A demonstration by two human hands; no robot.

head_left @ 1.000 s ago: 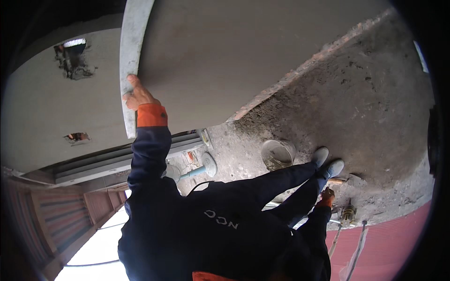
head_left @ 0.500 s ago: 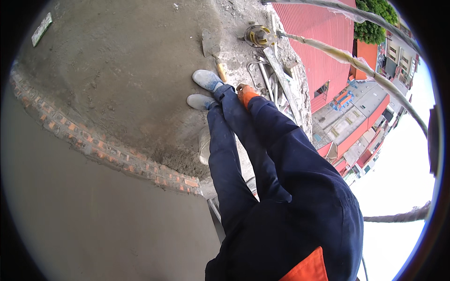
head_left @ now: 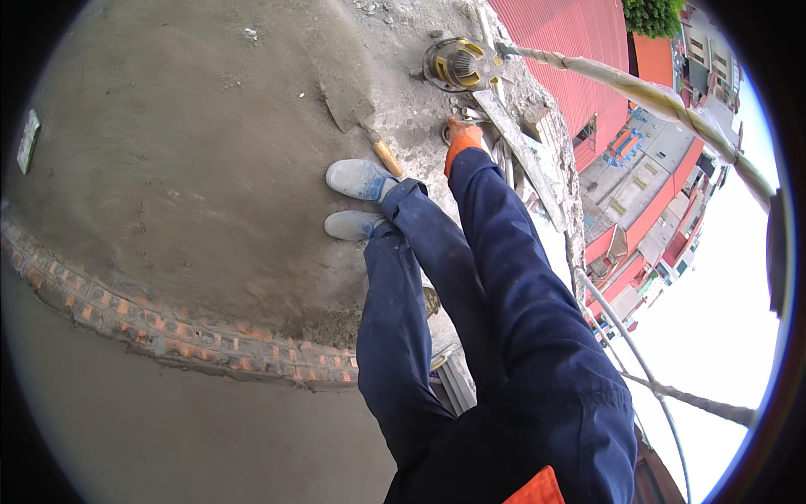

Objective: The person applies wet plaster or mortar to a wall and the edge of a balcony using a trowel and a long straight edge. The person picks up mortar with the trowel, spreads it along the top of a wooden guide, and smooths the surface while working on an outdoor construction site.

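Long, flat, pale-grey bar (head_left: pixel 522 155) lies along the rough concrete strip (head_left: pixel 399 71) at right, just beyond the right hand (head_left: pixel 464 133), whose fingers look loosely curled, with any hold on something too hidden to judge; the left hand is out of sight. Being at the margin, near the rounded yellow-and-black machine (head_left: pixel 463 65), probably keeps it off the smooth grey-brown floor (head_left: pixel 201 151), where a flat-bladed, wooden-handled trowel (head_left: pixel 347 102) rests beside the dusty pale shoes (head_left: pixel 357 179). Narrow and straight-sided, its surface looks dull, pale and blotched.
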